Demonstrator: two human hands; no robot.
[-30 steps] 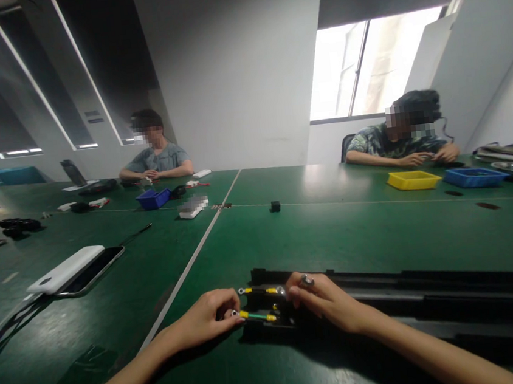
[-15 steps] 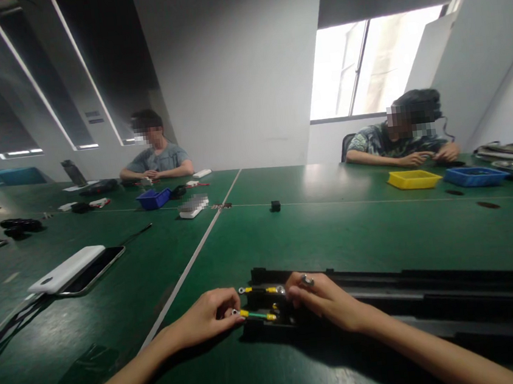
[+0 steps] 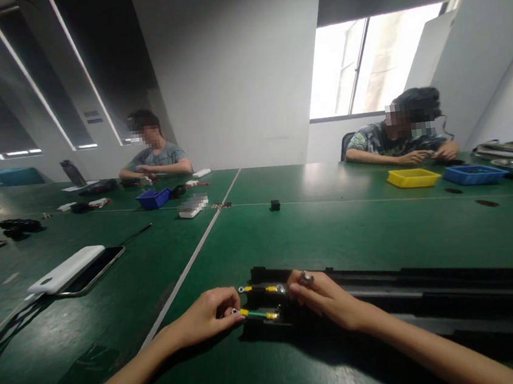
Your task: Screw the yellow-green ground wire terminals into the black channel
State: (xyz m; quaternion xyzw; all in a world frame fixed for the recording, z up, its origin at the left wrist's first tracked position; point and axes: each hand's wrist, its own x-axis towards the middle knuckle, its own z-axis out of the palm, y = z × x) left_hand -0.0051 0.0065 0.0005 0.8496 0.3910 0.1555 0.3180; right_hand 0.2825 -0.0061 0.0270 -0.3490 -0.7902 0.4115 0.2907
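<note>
My left hand [image 3: 208,315] is closed, with thumb and index finger pinching the ring terminal at the near-left end of a short green wire [image 3: 256,313] with yellow sleeves. The wire's other end lies over the left end of a long black channel-shaped housing [image 3: 408,286]. Behind it is a second short wire [image 3: 262,289], dark with yellow sleeves and ring terminals. My right hand [image 3: 320,295] is closed above the housing, beside the wires' right ends. A silver metal tool end [image 3: 307,277] shows above its curled fingers; the rest of the tool is hidden.
A white power bank [image 3: 69,268] and a phone [image 3: 95,273] with cables lie at left. Blue [image 3: 153,199] and yellow [image 3: 413,178] bins, another blue bin [image 3: 475,174] and a small black block [image 3: 275,205] stand farther back. Two people sit across the table.
The green wire's right end has shifted slightly to the right. My hands stay almost in place. The person at far left has moved a hand.
</note>
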